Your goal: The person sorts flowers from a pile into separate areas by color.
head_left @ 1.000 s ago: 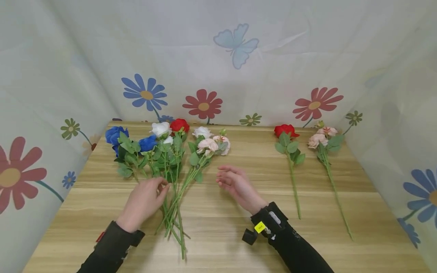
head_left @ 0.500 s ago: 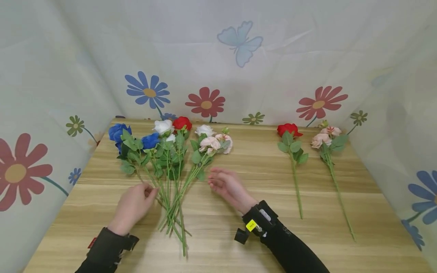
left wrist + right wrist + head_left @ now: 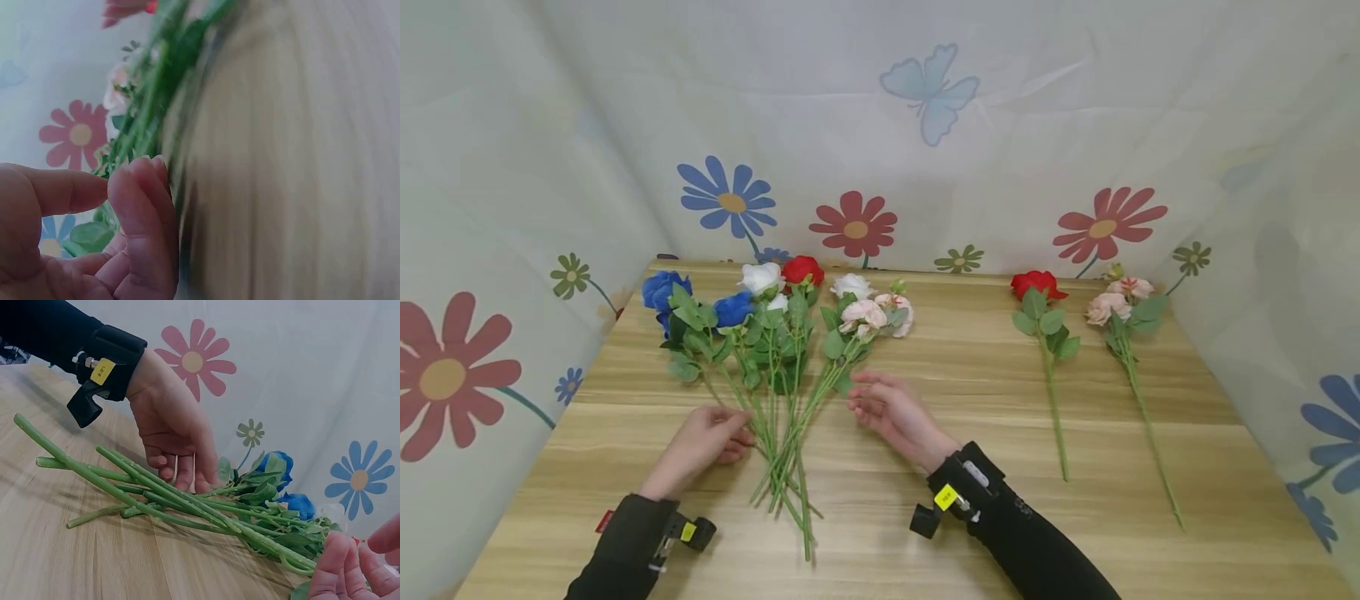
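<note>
Several artificial roses lie in a loose bunch, their green stems (image 3: 784, 458) crossing toward the near side. Their heads include a blue rose (image 3: 733, 309), a white rose (image 3: 762, 277), a red rose (image 3: 803, 269) and a pale pink rose (image 3: 863, 314). At the left side of the stems is my left hand (image 3: 700, 442), fingers loosely bent and fingertips right beside the stems. The left wrist view shows its thumb close to the fingers (image 3: 140, 219), with nothing visible between them. My right hand (image 3: 898, 421) hovers to the right of the bunch, fingers relaxed and holding nothing.
On the right of the wooden table (image 3: 955, 350) lie a single red rose (image 3: 1036, 285) and a pale pink rose stem (image 3: 1138, 408), apart from the bunch. A white curtain (image 3: 1000, 150) printed with flowers stands behind and at both sides.
My left hand has moved from over the stems to their left side, turned and lowered. My right hand has shifted slightly left toward the bunch. The flowers lie much as before.
</note>
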`<state>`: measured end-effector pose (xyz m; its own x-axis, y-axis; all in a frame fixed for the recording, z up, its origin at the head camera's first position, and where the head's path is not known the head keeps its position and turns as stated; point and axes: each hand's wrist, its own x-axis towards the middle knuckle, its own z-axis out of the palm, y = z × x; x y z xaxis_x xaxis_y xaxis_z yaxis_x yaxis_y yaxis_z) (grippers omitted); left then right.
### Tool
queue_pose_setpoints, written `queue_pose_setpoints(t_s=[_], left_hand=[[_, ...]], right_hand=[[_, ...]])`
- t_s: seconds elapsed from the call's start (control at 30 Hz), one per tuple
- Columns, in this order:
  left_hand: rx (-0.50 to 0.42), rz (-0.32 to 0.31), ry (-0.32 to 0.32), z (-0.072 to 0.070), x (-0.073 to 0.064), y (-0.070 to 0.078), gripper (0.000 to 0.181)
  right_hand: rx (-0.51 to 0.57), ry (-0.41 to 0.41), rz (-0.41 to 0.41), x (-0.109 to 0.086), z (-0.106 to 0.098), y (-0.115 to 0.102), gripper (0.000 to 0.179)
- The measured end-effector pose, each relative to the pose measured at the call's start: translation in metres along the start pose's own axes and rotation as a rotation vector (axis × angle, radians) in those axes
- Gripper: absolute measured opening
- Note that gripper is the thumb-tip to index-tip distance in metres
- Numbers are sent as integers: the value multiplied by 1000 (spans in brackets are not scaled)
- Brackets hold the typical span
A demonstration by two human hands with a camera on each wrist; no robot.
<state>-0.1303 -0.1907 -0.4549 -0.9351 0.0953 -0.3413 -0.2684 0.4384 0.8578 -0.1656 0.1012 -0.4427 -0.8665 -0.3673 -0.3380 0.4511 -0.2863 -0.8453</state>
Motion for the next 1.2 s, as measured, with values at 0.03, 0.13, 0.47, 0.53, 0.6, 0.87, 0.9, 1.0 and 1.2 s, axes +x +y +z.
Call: queue_pose_setpoints(t_s=[0.03, 0.13, 0.47, 0.53, 0.6, 0.87, 0.9, 1.0, 1.2], left_hand=[[41, 10, 26, -1, 0, -1, 40], [208, 25, 123, -2, -2, -3, 32], [474, 16, 210, -4, -2, 7, 36], [491, 10, 206, -4, -1, 10, 40], [507, 8, 200, -4, 0, 12, 45], [481, -31, 182, -6, 3, 13, 46], [475, -41, 180, -6, 3, 13, 46], [487, -54, 176, -8, 3, 14, 46], [567, -15, 208, -16, -1, 17, 49]], right_hand=[[0, -2, 2, -1, 0, 0, 46], [2, -2, 8, -2, 0, -2, 47], [-22, -11, 11, -1, 0, 0, 46], [-25, -15, 13, -2, 0, -1, 46], [-22, -18, 15, -3, 0, -1, 46], [-19, -23, 20, -4, 0, -1, 47], [-19, -24, 20, -5, 0, -2, 47], [-19, -25, 21, -5, 1, -2, 46], [-28, -34, 18, -6, 1, -3, 46]])
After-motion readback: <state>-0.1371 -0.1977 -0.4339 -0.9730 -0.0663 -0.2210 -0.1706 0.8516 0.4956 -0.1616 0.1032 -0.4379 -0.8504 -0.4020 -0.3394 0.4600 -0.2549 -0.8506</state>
